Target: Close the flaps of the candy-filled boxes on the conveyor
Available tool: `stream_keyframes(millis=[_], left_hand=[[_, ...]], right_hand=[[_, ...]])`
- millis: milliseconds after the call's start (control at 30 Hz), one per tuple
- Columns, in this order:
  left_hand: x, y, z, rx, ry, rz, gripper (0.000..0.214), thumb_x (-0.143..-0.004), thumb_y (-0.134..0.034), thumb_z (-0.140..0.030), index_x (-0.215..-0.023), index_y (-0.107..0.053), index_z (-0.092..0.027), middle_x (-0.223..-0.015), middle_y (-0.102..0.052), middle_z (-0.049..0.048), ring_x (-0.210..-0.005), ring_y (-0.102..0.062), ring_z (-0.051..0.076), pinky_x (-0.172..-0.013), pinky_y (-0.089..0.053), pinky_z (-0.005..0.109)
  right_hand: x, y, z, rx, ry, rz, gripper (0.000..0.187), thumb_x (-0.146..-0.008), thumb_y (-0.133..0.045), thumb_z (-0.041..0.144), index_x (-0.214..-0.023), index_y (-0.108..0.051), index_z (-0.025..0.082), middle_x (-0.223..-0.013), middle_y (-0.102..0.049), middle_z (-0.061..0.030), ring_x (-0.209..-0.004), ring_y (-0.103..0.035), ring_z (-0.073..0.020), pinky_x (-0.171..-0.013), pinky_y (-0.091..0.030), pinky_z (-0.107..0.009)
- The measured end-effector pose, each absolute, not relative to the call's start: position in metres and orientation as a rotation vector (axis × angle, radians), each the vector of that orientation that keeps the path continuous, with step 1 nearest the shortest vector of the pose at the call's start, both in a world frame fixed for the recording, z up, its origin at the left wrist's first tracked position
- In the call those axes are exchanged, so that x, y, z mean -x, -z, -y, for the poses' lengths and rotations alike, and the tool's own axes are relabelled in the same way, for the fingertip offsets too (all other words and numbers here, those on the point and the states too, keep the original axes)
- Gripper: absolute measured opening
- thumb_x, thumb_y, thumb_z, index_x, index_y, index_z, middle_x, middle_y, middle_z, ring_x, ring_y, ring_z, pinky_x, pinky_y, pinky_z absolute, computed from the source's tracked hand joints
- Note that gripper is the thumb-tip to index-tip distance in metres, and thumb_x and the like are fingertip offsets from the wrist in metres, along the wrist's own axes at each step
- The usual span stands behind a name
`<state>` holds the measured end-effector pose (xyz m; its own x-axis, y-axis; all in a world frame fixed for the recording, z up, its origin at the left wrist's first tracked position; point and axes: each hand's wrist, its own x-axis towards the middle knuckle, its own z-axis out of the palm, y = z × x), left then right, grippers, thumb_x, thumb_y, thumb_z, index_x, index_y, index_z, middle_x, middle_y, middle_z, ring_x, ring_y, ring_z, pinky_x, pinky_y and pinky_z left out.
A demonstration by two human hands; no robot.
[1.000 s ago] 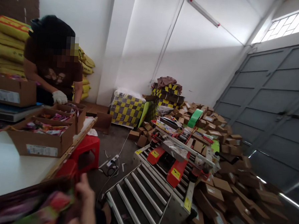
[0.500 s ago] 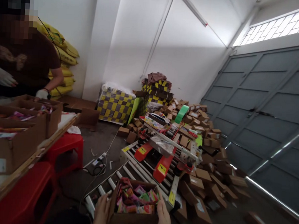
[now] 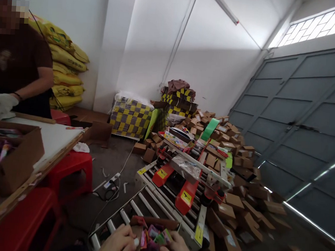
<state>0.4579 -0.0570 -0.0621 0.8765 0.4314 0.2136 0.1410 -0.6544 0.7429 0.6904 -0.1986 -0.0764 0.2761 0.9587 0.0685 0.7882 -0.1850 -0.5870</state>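
Here, an open cardboard box (image 3: 162,223) sits low in the view, between the two hands and at the near end of the roller conveyor (image 3: 148,205); whether it rests on the rollers is hidden. It is plain brown, dull and shadowed inside, filled with glossy wrapped packets (image 3: 153,233) in purple, pink, red and green, lying at mixed angles. Its mouth faces up, and its far wall runs crosswise, the right end slightly lower. The lower edge of the view cuts off the near side, so the long axis cannot be told. The left hand (image 3: 119,243) has its fingers bent close together at the left wall; the right hand (image 3: 177,247) curves over the right side, thumb apart above the packets. Neither hand's grip can be told.
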Motion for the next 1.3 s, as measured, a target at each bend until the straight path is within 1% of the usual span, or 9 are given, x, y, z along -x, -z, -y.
stream_keyframes(millis=[133,300,433,533,633,800,1000,1200,1300], left_hand=[[-0.449,0.059,0.063,-2.329,-0.475,-0.322,0.054,-0.084,-0.035,-0.065,-0.085,-0.064,-0.02,-0.095,-0.058,0.0067,-0.088,-0.052,0.02,-0.078,-0.042,0.029],[-0.444,0.037,0.075,-2.348,-0.35,-0.445,0.041,-0.063,-0.07,-0.054,-0.091,-0.065,-0.023,-0.104,-0.057,0.005,-0.097,-0.051,0.024,-0.081,-0.041,0.031],[-0.457,0.035,0.075,-2.328,-0.399,-0.612,0.017,-0.077,-0.06,-0.037,-0.074,-0.066,-0.021,-0.094,-0.059,0.0039,-0.095,-0.053,0.021,-0.082,-0.039,0.031],[-0.467,0.043,0.072,-2.258,-0.503,-0.746,0.014,-0.073,-0.063,-0.03,-0.065,-0.063,-0.018,-0.088,-0.059,0.0036,-0.092,-0.054,0.02,-0.081,-0.04,0.03],[-0.471,0.047,0.073,-2.229,-0.562,-0.826,0.008,-0.068,-0.066,-0.025,-0.069,-0.064,-0.018,-0.087,-0.061,0.0025,-0.09,-0.057,0.019,-0.079,-0.04,0.028],[-0.477,0.03,0.078,-2.406,-0.397,-0.997,0.01,-0.07,-0.068,-0.025,-0.079,-0.068,-0.02,-0.094,-0.063,0.0039,-0.096,-0.058,0.023,-0.078,-0.04,0.031],[-0.489,0.018,0.081,-2.593,-0.226,-1.004,0.017,-0.07,-0.072,-0.028,-0.084,-0.067,-0.019,-0.097,-0.064,0.0071,-0.099,-0.057,0.027,-0.084,-0.041,0.038],[-0.492,0.032,0.074,-2.637,-0.7,-1.202,0.083,-0.058,-0.082,-0.028,-0.129,-0.043,-0.015,-0.133,-0.044,0.0206,-0.126,-0.038,0.035,-0.099,-0.034,0.045],[-0.492,0.042,0.066,-2.673,-0.692,-0.887,0.087,-0.059,-0.082,-0.029,-0.133,-0.037,-0.019,-0.132,-0.046,0.0146,-0.125,-0.04,0.03,-0.103,-0.032,0.043]], right_hand=[[-0.677,0.07,0.2,2.009,-0.348,1.356,0.051,-0.076,-0.055,0.044,-0.12,-0.06,0.018,-0.115,-0.063,-0.0119,-0.108,-0.058,-0.0246,-0.093,-0.045,-0.032],[-0.667,0.037,0.182,2.263,-0.419,1.571,0.019,-0.076,-0.059,0.033,-0.082,-0.07,0.018,-0.096,-0.066,-0.008,-0.092,-0.062,-0.022,-0.082,-0.046,-0.028],[-0.662,0.028,0.153,2.479,-0.428,1.519,0.022,-0.061,-0.073,0.028,-0.079,-0.07,0.016,-0.08,-0.069,-0.006,-0.078,-0.064,-0.0222,-0.069,-0.045,-0.026],[-0.655,0.031,0.144,2.501,-0.372,1.487,0.01,-0.06,-0.074,0.023,-0.064,-0.069,0.016,-0.066,-0.068,-0.0043,-0.068,-0.064,-0.0206,-0.062,-0.043,-0.025],[-0.646,0.03,0.151,2.482,-0.223,1.431,0.016,-0.06,-0.074,0.02,-0.075,-0.07,0.015,-0.076,-0.07,-0.0083,-0.075,-0.065,-0.0231,-0.065,-0.044,-0.026],[-0.632,0.019,0.172,2.276,-0.091,1.554,0.03,-0.081,-0.05,0.014,-0.108,-0.065,0.018,-0.108,-0.067,-0.008,-0.098,-0.062,-0.0171,-0.08,-0.044,-0.024],[-0.623,0.032,0.165,2.273,-0.169,1.766,0.031,-0.087,-0.051,0.032,-0.069,-0.072,0.016,-0.078,-0.072,-0.0091,-0.08,-0.066,-0.02,-0.079,-0.042,-0.029],[-0.63,0.044,0.151,2.301,-0.016,1.714,0.046,-0.091,-0.039,0.04,-0.068,-0.07,0.015,-0.072,-0.069,-0.0052,-0.078,-0.064,-0.0182,-0.079,-0.037,-0.033],[-0.635,0.048,0.157,2.286,0.075,1.602,0.033,-0.089,-0.045,0.035,-0.073,-0.068,0.018,-0.083,-0.068,-0.0062,-0.085,-0.06,-0.0196,-0.082,-0.038,-0.033]])
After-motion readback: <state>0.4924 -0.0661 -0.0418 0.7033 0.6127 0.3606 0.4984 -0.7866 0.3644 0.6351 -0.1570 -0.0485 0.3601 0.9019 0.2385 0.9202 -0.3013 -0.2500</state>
